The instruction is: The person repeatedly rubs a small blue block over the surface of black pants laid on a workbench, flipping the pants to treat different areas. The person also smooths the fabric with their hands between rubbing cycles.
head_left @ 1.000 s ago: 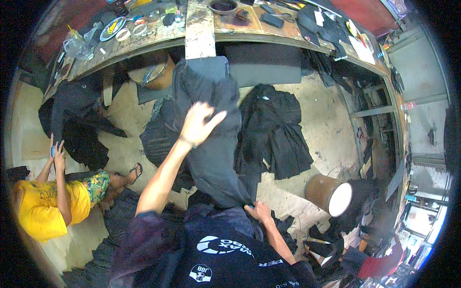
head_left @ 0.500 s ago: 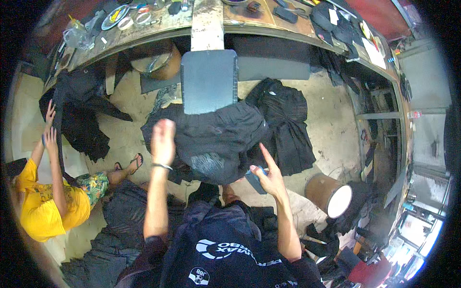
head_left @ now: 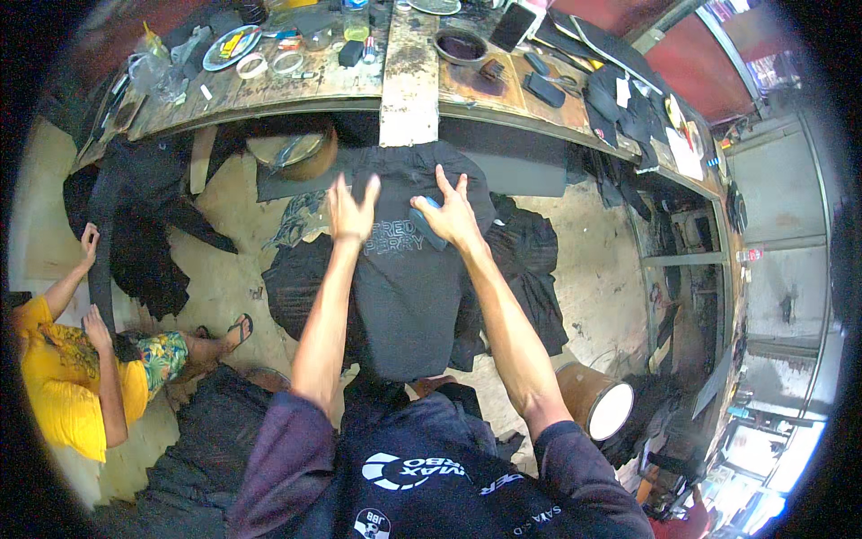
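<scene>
A black garment (head_left: 404, 296) lies stretched over the narrow board that juts from the workbench toward me. Its upper edge is gathered, and pale outlined lettering marks its middle. Just left of the lettering is my left hand (head_left: 352, 211), fingers apart and slightly blurred, holding nothing. My right hand (head_left: 453, 218) grips a small blue-grey block (head_left: 429, 220) between thumb and palm, at the right side of the lettering. Its fingers point toward the far edge of the garment. Whether the block touches the cloth I cannot tell.
The cluttered workbench (head_left: 341, 85) carries a dark bowl (head_left: 461, 47), tape rolls and a blue plate (head_left: 232, 48). More dark garments (head_left: 530, 260) bunch beneath the board. A brown drum (head_left: 593, 400) stands right; a person in yellow (head_left: 72, 386) sits left, handling dark cloth.
The garment now lies flat and smooth along the board, covering its grey surface, with the lettering showing. Both hands have moved forward and closer together over it; the block stays in my right hand.
</scene>
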Available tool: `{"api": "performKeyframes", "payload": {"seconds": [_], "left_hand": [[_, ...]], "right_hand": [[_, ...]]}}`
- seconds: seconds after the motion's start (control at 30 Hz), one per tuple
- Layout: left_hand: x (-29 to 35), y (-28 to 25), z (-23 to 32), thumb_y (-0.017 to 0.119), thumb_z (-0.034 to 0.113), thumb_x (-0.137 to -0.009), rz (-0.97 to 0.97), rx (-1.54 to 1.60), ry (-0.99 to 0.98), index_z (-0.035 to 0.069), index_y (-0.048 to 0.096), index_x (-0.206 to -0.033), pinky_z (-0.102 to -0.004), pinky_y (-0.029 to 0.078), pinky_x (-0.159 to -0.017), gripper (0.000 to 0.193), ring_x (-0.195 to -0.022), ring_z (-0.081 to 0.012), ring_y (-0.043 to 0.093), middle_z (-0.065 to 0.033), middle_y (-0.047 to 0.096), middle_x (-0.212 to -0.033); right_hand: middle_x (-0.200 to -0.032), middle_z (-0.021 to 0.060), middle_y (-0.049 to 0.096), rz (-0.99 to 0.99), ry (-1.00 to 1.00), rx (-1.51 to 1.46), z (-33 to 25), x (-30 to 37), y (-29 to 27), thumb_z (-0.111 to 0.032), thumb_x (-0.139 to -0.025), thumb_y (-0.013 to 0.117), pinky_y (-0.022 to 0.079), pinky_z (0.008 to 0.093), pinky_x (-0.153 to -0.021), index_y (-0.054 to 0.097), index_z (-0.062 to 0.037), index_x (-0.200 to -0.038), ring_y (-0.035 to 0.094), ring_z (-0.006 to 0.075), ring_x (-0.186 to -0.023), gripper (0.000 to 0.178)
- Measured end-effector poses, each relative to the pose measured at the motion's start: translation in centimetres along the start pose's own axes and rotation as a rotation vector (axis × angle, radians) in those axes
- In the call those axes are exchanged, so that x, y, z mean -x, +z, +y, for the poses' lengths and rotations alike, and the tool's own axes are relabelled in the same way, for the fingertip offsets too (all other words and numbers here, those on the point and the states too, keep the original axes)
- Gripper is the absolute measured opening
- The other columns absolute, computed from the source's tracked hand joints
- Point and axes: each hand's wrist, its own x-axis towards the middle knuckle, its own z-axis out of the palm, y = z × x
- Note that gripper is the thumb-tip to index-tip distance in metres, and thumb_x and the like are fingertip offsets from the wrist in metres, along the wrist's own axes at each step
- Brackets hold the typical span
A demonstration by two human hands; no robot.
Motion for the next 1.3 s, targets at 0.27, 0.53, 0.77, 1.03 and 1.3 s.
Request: {"api": "performKeyframes", "payload": {"seconds": [0.27,0.53,0.77,1.03,1.3], "left_hand": [[27.5,-10.4,-12.5,0.094,0.041,-0.077,-1.0,-0.141,-0.259,0.006,0.052,-0.154,-0.0515,0.049,-0.112,0.094,-0.133,-0.046,0.061,-0.0261,0.059,-0.151],[11.4,-7.2,-0.6,0.066,0.022,-0.099,0.031,-0.3,0.3,0.003,0.057,-0.146,-0.0557,0.04,-0.119,0.051,-0.141,-0.0449,0.05,-0.0258,0.048,-0.157],[1.8,4.0,6.9,0.069,0.082,-0.082,-0.08,-0.688,0.027,0.002,0.003,-0.172,-0.0785,0.014,-0.123,0.137,-0.165,-0.0435,0.016,-0.0286,0.01,-0.177],[-8.1,4.4,5.3,0.071,0.088,-0.074,-0.182,-0.536,0.49,0.014,0.018,-0.174,-0.0782,0.003,-0.124,0.135,-0.166,-0.0428,0.004,-0.0224,0.007,-0.18],[-8.7,5.8,7.1,0.066,0.089,-0.077,-0.157,-0.542,0.636,0.024,0.035,-0.169,-0.0834,0.0,-0.12,0.117,-0.166,-0.0428,0.006,-0.02,0.011,-0.179]], "right_hand": [[-0.169,0.0445,0.006,-0.118,-0.05,0.175,0.8,1.8,-1.3,-0.058,-0.085,0.078,0.042,0.0513,-0.121,0.045,-0.0204,-0.165,0.035,0.0514,-0.154,0.094],[-0.161,0.0292,0.05,0.033,-0.005,-0.404,2.8,2.1,-3.3,-0.056,-0.09,0.074,0.039,0.0452,-0.123,0.049,-0.0041,-0.16,0.048,0.0372,-0.151,0.09],[-0.144,0.0289,0.066,0.113,0.018,-0.111,2.5,-1.9,-0.6,-0.047,-0.092,0.073,0.048,0.039,-0.114,0.059,-0.0021,-0.152,0.064,0.0348,-0.137,0.076],[-0.14,0.0287,0.068,0.44,-0.191,-0.055,-1.8,-5.8,-2.3,-0.052,-0.09,0.08,0.054,0.0428,-0.106,0.062,-0.0006,-0.148,0.072,0.0376,-0.123,0.08],[-0.108,0.0094,0.066,-0.011,-0.704,0.213,0.0,11.9,5.3,-0.033,-0.071,0.096,0.055,0.0443,-0.087,0.073,-0.0076,-0.114,0.062,0.0303,-0.1,0.055]]}}
